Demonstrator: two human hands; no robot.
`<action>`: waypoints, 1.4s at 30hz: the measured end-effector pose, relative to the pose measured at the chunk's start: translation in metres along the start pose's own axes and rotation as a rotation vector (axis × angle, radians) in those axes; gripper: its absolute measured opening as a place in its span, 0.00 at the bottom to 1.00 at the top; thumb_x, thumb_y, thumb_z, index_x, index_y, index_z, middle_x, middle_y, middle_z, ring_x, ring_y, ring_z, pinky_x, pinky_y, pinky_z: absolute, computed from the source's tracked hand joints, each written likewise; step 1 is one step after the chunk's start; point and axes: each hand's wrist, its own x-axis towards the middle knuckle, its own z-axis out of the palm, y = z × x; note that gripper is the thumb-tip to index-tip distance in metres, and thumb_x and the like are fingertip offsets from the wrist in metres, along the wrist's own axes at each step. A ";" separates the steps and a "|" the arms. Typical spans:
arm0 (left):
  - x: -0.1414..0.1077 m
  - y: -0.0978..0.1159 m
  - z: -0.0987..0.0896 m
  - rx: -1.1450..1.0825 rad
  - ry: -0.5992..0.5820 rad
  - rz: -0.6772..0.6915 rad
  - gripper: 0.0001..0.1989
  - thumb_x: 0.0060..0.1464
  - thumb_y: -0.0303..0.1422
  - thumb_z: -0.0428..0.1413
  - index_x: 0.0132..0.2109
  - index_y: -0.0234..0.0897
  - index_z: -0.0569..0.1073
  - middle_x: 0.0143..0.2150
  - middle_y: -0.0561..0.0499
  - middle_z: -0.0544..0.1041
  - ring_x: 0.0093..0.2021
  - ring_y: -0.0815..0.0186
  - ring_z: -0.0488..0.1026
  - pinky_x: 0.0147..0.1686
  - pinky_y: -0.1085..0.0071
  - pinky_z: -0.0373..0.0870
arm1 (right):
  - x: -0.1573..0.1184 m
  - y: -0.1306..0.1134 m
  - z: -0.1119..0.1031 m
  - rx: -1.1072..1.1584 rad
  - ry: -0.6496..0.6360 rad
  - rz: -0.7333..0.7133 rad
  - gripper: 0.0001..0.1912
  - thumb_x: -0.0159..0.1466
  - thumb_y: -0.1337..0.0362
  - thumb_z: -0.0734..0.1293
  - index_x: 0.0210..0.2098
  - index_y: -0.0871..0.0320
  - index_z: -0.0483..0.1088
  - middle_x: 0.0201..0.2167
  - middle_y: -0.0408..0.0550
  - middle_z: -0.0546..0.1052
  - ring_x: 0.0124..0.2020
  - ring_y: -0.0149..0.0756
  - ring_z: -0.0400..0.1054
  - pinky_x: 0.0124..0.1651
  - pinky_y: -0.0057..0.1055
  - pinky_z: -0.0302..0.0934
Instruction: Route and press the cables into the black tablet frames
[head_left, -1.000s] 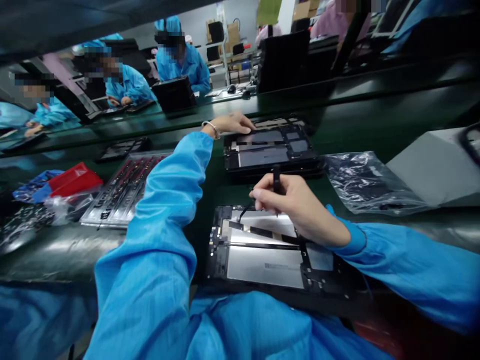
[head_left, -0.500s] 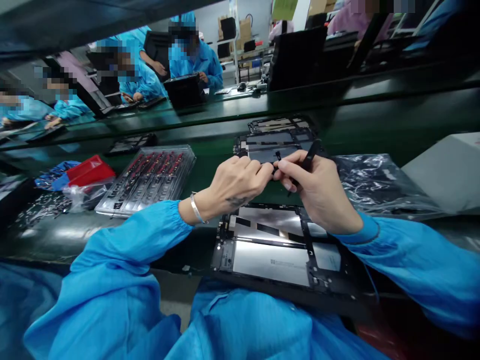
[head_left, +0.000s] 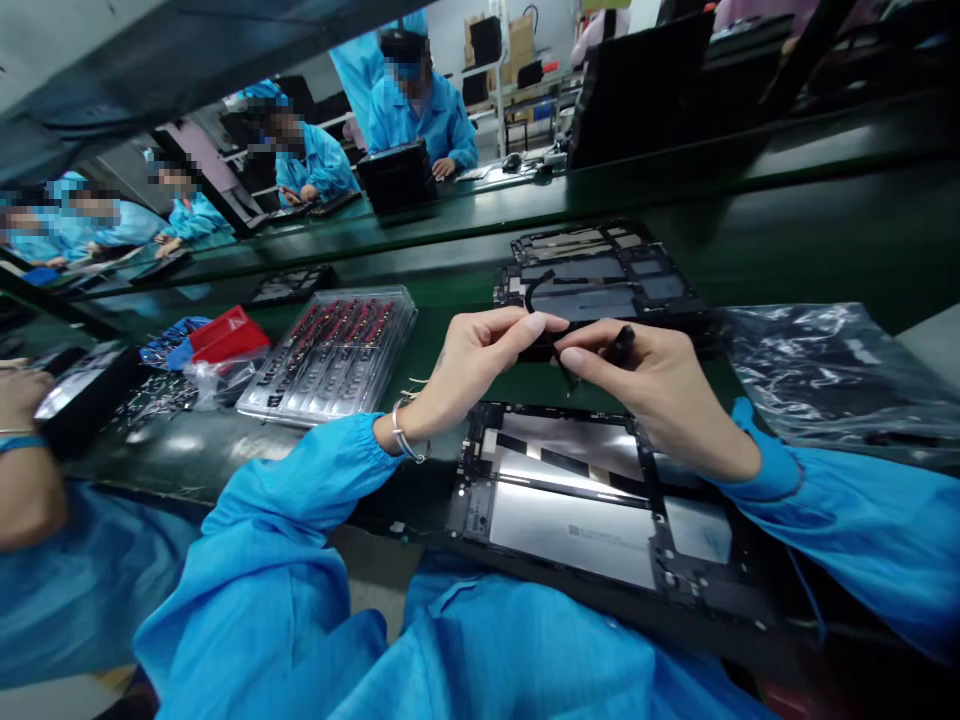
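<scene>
Head view, left side: on the green desk, a clear tray of small parts sits beside a red bin, a crumpled clear bag and scattered metal bits; a neighbour's arm enters at the edge.
Head view, far side: a stack of opened tablets lies just behind the fingertips; co-workers in blue sit beyond.
Head view, right side: a plastic bag with dark contents lies near the stack.
In the way: the right hand and its sleeve cover the near tablet's upper right part.
Near tablet: the opened tablet lies flat before the person, long axis running left to right, right end slanting nearer the body.
Black strip: the thin black strip is above the desk, curling up from the left fingertips, free end toward upper right.
Left hand: pinching the strip between thumb and finger.
Right hand: grasping a dark pen-like tool, fingertips close to the left's; whether they also grip the strip, cannot tell.
</scene>
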 end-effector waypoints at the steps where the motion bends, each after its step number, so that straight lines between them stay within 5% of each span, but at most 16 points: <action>1: -0.002 -0.002 0.001 -0.020 0.006 -0.021 0.15 0.67 0.45 0.58 0.45 0.40 0.84 0.23 0.55 0.66 0.23 0.73 0.57 0.23 0.72 0.53 | -0.001 0.000 0.001 -0.009 -0.009 0.005 0.09 0.64 0.56 0.75 0.37 0.55 0.80 0.31 0.45 0.79 0.32 0.36 0.70 0.34 0.34 0.61; 5: -0.012 -0.004 0.004 -0.017 0.020 -0.036 0.16 0.68 0.45 0.57 0.46 0.41 0.84 0.21 0.57 0.61 0.22 0.73 0.54 0.23 0.71 0.50 | -0.005 -0.001 0.005 -0.048 -0.011 0.003 0.07 0.65 0.59 0.73 0.33 0.55 0.78 0.27 0.44 0.77 0.30 0.35 0.69 0.34 0.34 0.60; 9: -0.032 0.000 -0.003 0.203 -0.021 0.007 0.20 0.71 0.46 0.52 0.52 0.39 0.82 0.26 0.55 0.71 0.25 0.72 0.62 0.26 0.72 0.56 | -0.015 -0.005 0.000 -0.113 -0.003 -0.098 0.10 0.67 0.57 0.72 0.32 0.55 0.76 0.28 0.43 0.75 0.31 0.34 0.66 0.35 0.35 0.58; 14: -0.054 -0.001 -0.019 0.495 -0.467 -0.074 0.19 0.74 0.41 0.48 0.53 0.38 0.81 0.38 0.53 0.83 0.35 0.69 0.77 0.33 0.75 0.64 | -0.032 -0.004 -0.024 -0.330 -0.234 -0.061 0.10 0.69 0.57 0.69 0.33 0.54 0.75 0.31 0.44 0.75 0.33 0.36 0.67 0.34 0.34 0.57; 16: -0.059 -0.005 -0.023 0.551 -0.553 -0.067 0.17 0.74 0.38 0.48 0.52 0.39 0.81 0.42 0.53 0.84 0.39 0.67 0.81 0.36 0.76 0.66 | -0.039 0.000 -0.037 -0.396 -0.346 -0.012 0.09 0.69 0.57 0.69 0.34 0.53 0.75 0.33 0.45 0.76 0.35 0.38 0.68 0.33 0.33 0.58; 23: -0.057 -0.020 -0.023 0.566 -0.514 0.025 0.15 0.73 0.35 0.49 0.48 0.37 0.81 0.44 0.52 0.84 0.41 0.66 0.82 0.38 0.75 0.69 | -0.046 0.013 -0.072 -0.516 -0.481 0.139 0.10 0.69 0.53 0.68 0.37 0.50 0.76 0.35 0.45 0.77 0.35 0.41 0.70 0.34 0.36 0.60; 30: -0.051 -0.030 -0.014 0.584 -0.473 0.206 0.15 0.73 0.34 0.49 0.45 0.33 0.78 0.39 0.48 0.80 0.39 0.65 0.77 0.39 0.70 0.70 | -0.039 0.017 -0.077 -0.644 -0.498 0.271 0.16 0.68 0.48 0.65 0.37 0.51 0.77 0.36 0.48 0.77 0.30 0.41 0.70 0.30 0.36 0.55; 36: -0.044 -0.040 -0.005 0.594 -0.589 0.268 0.12 0.73 0.32 0.48 0.56 0.33 0.70 0.63 0.39 0.71 0.61 0.56 0.70 0.57 0.60 0.72 | -0.038 0.018 -0.074 -0.717 -0.530 0.356 0.17 0.67 0.47 0.63 0.38 0.52 0.76 0.36 0.49 0.77 0.30 0.42 0.69 0.33 0.36 0.55; 42: -0.040 -0.040 0.004 0.647 -0.685 0.329 0.13 0.73 0.31 0.47 0.57 0.29 0.68 0.69 0.33 0.66 0.68 0.51 0.66 0.64 0.53 0.69 | -0.035 0.014 -0.072 -0.773 -0.550 0.387 0.17 0.67 0.49 0.62 0.40 0.54 0.76 0.35 0.49 0.76 0.32 0.41 0.69 0.36 0.36 0.55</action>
